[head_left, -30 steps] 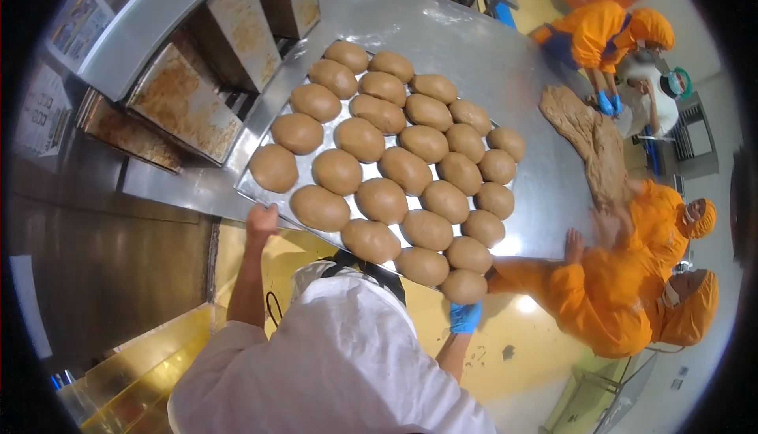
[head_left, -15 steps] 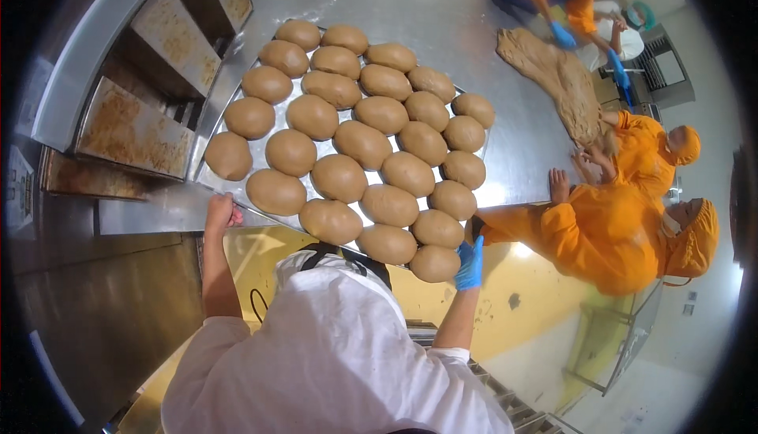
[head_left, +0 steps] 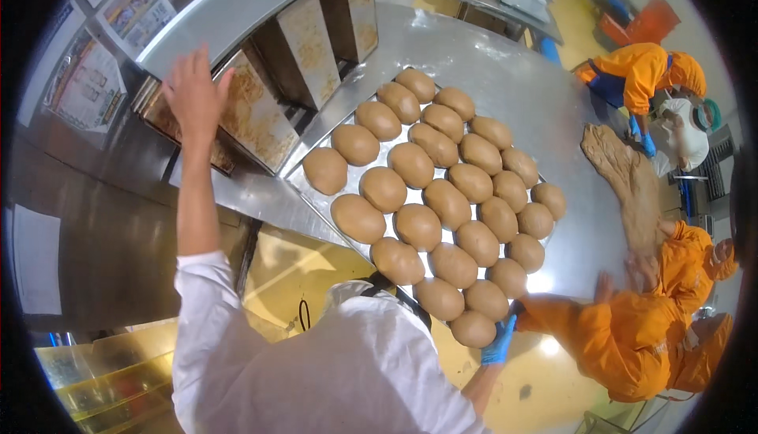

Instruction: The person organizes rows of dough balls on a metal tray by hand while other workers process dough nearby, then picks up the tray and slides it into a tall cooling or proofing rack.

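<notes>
My bare left hand is raised with its fingers apart, over the end of a row of metal loaf pans with brown-stained sides; it holds nothing. In a blue glove, my right hand grips the near right corner of a metal tray, beside the nearest dough ball. Its fingertips are partly hidden there. Several rows of smooth brown dough balls cover the tray, which lies on a steel table and sticks out past its near edge.
People in orange work clothes stand along the right side, one close to the tray's right corner. A long slab of brown dough lies on the table before them. Sheets of paper hang on the steel wall at left.
My left hand has let go of the tray's left corner and risen to the pans. My right hand stays at the tray. The view has swung left.
</notes>
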Demonstrator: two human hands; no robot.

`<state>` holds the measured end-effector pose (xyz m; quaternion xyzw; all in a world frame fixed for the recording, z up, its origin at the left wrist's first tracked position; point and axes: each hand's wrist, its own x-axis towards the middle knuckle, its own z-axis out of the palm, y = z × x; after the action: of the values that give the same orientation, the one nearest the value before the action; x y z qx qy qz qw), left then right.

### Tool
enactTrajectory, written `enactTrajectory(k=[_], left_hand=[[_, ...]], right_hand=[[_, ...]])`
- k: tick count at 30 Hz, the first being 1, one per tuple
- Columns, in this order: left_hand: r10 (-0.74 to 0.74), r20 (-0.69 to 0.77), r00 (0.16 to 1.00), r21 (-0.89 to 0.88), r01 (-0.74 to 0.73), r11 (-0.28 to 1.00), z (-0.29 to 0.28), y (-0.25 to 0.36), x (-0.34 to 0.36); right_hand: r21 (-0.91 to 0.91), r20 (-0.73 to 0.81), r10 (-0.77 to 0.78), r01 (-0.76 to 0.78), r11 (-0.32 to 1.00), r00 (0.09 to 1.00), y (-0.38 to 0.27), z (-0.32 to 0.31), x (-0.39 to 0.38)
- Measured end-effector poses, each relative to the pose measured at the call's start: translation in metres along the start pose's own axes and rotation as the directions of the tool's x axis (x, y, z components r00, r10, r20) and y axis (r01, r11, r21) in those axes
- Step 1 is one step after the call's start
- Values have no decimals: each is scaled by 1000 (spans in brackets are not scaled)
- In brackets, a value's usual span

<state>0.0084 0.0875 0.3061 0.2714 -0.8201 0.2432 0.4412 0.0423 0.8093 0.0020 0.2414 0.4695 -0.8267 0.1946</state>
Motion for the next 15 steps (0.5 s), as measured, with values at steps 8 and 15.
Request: enactTrajectory(k=[8, 15], left_hand=[[93, 219, 971, -138, -64, 988, 40, 28, 37], [140, 199, 970, 56, -154, 987, 50, 17, 131]], right_hand=[[59, 16, -155, 154, 986, 988, 7, -11, 3], [108, -9, -109, 110, 988, 994, 4, -10, -2]])
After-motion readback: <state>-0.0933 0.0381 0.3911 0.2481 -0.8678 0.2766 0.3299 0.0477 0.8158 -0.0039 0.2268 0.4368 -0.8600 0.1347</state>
